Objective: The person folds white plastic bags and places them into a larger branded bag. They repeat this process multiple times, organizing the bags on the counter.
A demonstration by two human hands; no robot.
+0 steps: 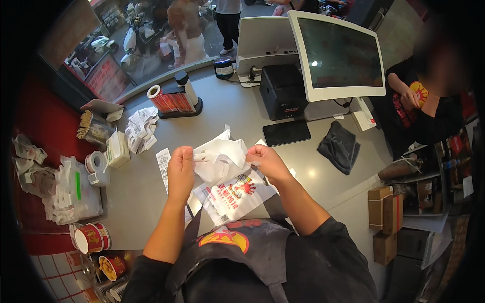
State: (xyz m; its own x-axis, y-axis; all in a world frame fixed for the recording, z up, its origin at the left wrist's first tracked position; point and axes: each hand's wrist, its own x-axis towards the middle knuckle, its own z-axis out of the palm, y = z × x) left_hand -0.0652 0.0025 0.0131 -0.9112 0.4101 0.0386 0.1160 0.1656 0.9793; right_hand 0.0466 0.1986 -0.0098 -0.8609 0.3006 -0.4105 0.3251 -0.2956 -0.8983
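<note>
The white bag [218, 164] was at the near middle of the counter [132, 204], over the far end of a printed packet [230, 201]. The left hand [181, 165] had its fingers pinched on the bag's left side, the right hand [268, 162] on its right. I judged an even, gentle pull best, as thin film might tear.

In the grip, the thin bag [220, 164] is showing plain white. Directly below the grip, the printed surface [225, 199] is displaying red graphics with yellow accents on white. Right of the grip, the cloth [339, 147] is showing dark grey and the flat device [286, 133] is showing black. Around the grip, the counter [131, 192] is showing grey.
</note>
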